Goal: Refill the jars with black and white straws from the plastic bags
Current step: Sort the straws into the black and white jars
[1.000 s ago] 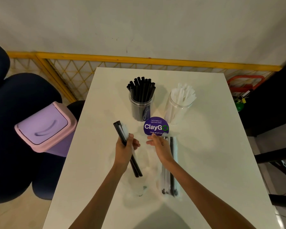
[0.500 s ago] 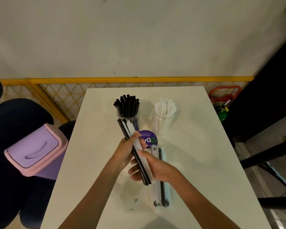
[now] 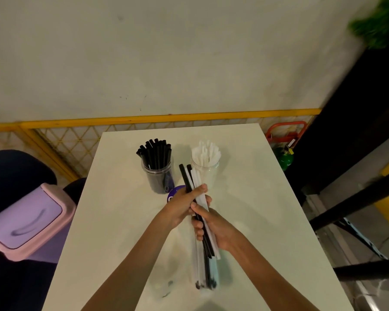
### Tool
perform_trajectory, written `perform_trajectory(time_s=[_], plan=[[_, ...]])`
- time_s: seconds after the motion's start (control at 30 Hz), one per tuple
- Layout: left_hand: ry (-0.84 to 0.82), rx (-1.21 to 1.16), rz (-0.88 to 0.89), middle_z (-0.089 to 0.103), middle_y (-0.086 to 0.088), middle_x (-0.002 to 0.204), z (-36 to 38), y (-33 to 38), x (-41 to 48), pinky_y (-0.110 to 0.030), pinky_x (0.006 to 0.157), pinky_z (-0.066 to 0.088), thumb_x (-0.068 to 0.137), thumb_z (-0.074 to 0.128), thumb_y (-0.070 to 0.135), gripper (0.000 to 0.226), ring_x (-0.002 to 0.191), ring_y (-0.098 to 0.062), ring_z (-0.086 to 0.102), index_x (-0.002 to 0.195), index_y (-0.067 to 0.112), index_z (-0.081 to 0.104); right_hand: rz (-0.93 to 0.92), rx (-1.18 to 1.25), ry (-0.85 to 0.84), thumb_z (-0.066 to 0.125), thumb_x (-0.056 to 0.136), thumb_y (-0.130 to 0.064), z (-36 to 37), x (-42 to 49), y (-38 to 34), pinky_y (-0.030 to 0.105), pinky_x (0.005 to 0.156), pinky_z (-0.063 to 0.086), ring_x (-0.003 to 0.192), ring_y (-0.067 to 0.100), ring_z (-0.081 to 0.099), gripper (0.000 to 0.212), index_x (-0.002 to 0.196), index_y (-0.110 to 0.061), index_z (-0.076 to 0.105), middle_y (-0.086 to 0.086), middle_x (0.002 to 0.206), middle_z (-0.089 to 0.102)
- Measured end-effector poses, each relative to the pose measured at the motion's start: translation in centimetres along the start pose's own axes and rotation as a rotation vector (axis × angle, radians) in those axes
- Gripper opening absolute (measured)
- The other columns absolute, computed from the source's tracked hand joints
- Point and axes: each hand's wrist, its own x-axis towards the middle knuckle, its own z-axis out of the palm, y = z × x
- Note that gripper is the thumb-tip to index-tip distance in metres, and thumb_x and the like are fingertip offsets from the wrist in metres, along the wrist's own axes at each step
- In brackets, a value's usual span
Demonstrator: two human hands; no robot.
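Both hands hold one small bundle of black and white straws (image 3: 191, 178) above the white table (image 3: 121, 209). My left hand (image 3: 182, 206) grips it near the upper part. My right hand (image 3: 213, 227) grips it lower down. Behind them stand a clear jar of black straws (image 3: 157, 167) on the left and a clear jar of white straws (image 3: 206, 162) on the right. A clear plastic bag with black and white straws (image 3: 206, 277) lies on the table under my right hand.
A pink and purple lidded bin (image 3: 25, 221) sits left of the table. A purple round sticker (image 3: 174, 194) shows behind my left hand. A yellow railing (image 3: 144, 118) runs behind the table. Black furniture (image 3: 357, 153) stands at the right.
The bundle moved from the left toward the middle, in front of the white jar. My right hand left the bag on the table and took hold of the bundle's lower half.
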Motion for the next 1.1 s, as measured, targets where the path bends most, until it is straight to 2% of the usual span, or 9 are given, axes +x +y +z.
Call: perform_trajectory(time_s=[0.1,0.2,0.27,0.33,0.43,0.63,0.73,0.87,1.1], plan=[[0.181,0.200,0.098,0.069,-0.007,0.083,0.9,0.1,0.8,-0.020,0.061,0.053,0.086,0.064,0.025,0.028,0.074,-0.013,0.066,0.102,0.002,0.058,-0.110,-0.130,0.146,0.052,0.095,-0.028,-0.6,-0.1,0.4,0.022,0.042,0.039,0.038,0.009,0.043,0.018,0.084,-0.014,0.053,-0.004,0.047,0.046],[0.300,0.359,0.137,0.068,-0.012,0.098,1.9,0.0,1.6,-0.033,0.078,0.055,0.084,0.065,0.032,0.042,0.091,-0.023,0.066,0.113,0.004,0.052,-0.183,-0.202,0.240,0.050,0.096,-0.023,-0.7,0.0,0.6,0.022,0.040,0.040,0.036,0.010,0.044,0.020,0.078,-0.013,0.052,-0.002,0.047,0.048],[0.337,0.426,0.116,0.065,-0.015,0.101,2.6,-0.1,1.8,-0.042,0.085,0.052,0.090,0.057,0.030,0.036,0.095,-0.028,0.063,0.114,0.004,0.048,-0.190,-0.216,0.266,0.049,0.096,-0.020,-0.7,0.0,0.7,0.022,0.040,0.040,0.036,0.010,0.045,0.021,0.077,-0.012,0.051,-0.001,0.048,0.050],[0.354,0.479,0.130,0.063,-0.016,0.094,3.2,-0.3,2.1,-0.044,0.083,0.052,0.095,0.048,0.026,0.027,0.089,-0.028,0.063,0.106,0.002,0.047,-0.182,-0.218,0.259,0.048,0.096,-0.015,-1.0,0.1,0.6,0.022,0.040,0.041,0.036,0.009,0.045,0.019,0.078,-0.010,0.051,-0.001,0.049,0.053],[0.379,0.545,0.134,0.049,-0.003,0.074,3.7,-0.2,2.2,-0.033,0.070,0.044,0.098,0.039,0.021,0.020,0.070,-0.015,0.051,0.091,0.003,0.044,-0.176,-0.212,0.233,0.050,0.094,-0.011,-1.4,0.0,0.4,0.023,0.041,0.043,0.038,0.011,0.046,0.017,0.077,-0.009,0.050,-0.001,0.049,0.051],[0.422,0.372,0.085,0.052,-0.008,0.073,3.5,-0.2,2.8,-0.026,0.056,0.042,0.096,0.037,0.012,0.021,0.065,-0.016,0.050,0.076,0.009,0.045,-0.136,-0.114,0.210,0.053,0.093,-0.028,-1.8,-0.1,0.0,0.024,0.045,0.046,0.041,0.012,0.048,0.023,0.075,-0.014,0.053,0.001,0.053,0.050],[0.378,0.274,0.093,0.057,-0.007,0.084,3.7,0.2,2.6,-0.024,0.064,0.045,0.097,0.036,0.013,0.021,0.076,-0.015,0.054,0.092,0.003,0.054,-0.122,-0.017,0.254,0.048,0.093,-0.045,-2.1,0.1,0.1,0.022,0.044,0.045,0.041,0.011,0.049,0.035,0.078,-0.014,0.056,0.001,0.053,0.052],[0.323,0.176,0.032,0.064,-0.012,0.102,3.7,0.5,2.9,-0.031,0.076,0.051,0.099,0.036,0.019,0.027,0.093,-0.025,0.062,0.110,0.006,0.057,-0.161,-0.015,0.303,0.047,0.093,-0.045,-2.6,0.3,-0.1,0.019,0.042,0.044,0.041,0.008,0.049,0.033,0.086,-0.014,0.058,0.002,0.057,0.053],[0.309,-0.004,0.063,0.067,-0.013,0.082,2.6,2.2,3.9,-0.026,0.060,0.054,0.102,0.030,0.016,0.028,0.058,-0.013,0.067,0.095,0.003,0.053,-0.266,0.018,0.425,0.043,0.096,-0.038,-3.8,0.6,-0.7,0.016,0.043,0.041,0.038,0.005,0.048,0.030,0.087,-0.012,0.055,-0.002,0.054,0.052]])
